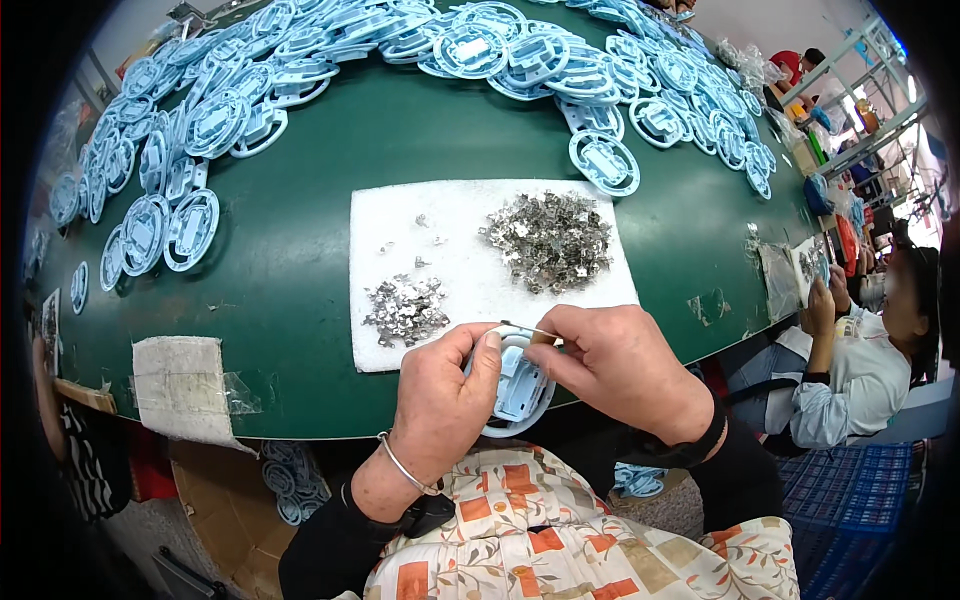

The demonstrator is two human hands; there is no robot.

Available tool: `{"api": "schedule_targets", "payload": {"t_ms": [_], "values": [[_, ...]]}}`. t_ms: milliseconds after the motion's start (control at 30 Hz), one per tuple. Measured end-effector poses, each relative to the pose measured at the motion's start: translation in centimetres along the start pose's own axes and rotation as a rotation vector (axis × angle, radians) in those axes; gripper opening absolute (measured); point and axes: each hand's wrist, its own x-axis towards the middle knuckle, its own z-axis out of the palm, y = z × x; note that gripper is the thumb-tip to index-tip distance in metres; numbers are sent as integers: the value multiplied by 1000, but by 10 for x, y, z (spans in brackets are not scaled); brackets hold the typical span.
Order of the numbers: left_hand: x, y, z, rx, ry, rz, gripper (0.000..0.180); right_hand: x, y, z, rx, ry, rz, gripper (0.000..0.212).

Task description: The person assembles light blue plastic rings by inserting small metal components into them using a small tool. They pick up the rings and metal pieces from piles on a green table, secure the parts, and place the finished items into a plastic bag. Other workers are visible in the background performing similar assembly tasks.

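Between my hands, at the table's near edge, a light blue oval plastic part (pixel 520 385) with a ring-shaped rim is held tilted. My left hand (pixel 450 385) grips its left side, thumb over the rim. My right hand (pixel 625 365) pinches a thin, slim tool (pixel 535 330), possibly tweezers, whose tip lies by the part's upper edge near my left fingertips. Whether the tip holds a small piece cannot be made out. Just beyond, a white foam sheet (pixel 385 235) carries a large pile of small metal clips (pixel 550 240) and a smaller pile of metal clips (pixel 405 308).
Heaps of the same blue parts (pixel 470 50) cover the far side of the green table (pixel 290 200). A whitish pad (pixel 182 385) is taped at the near left edge. A cardboard box (pixel 225 500) stands below. Another person (pixel 860 350) sits at right; one more is partly visible at left.
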Motion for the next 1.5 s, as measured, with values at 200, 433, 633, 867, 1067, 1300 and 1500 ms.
{"api": "schedule_targets", "payload": {"t_ms": [200, 433, 633, 867, 1067, 1300, 1500], "values": [[0, -3, 3, -20, 23, 7, 24, -10, 5, -4, 57, -56, 54, 15], [1, -7, 1, 50, -1, 17, 24, -10, 2, 11, -38, 33, -91, 12], [1, -6, 1, 39, 15, 43, 24, -16, 0, 20, -34, 110, -152, 11], [-1, -5, -1, 43, -5, -5, 27, -20, 1, 7, 92, 71, 69, 16], [0, -6, -5, -38, -48, -60, 29, -20, 8, 24, 206, 109, 68, 20], [-6, -9, -15, -397, -164, -152, 32, -27, 22, 33, 1179, -173, 338, 23], [1, 11, -25, 39, -264, 280, 43, -26, 21, 32, 1167, -196, 335, 24]]}}
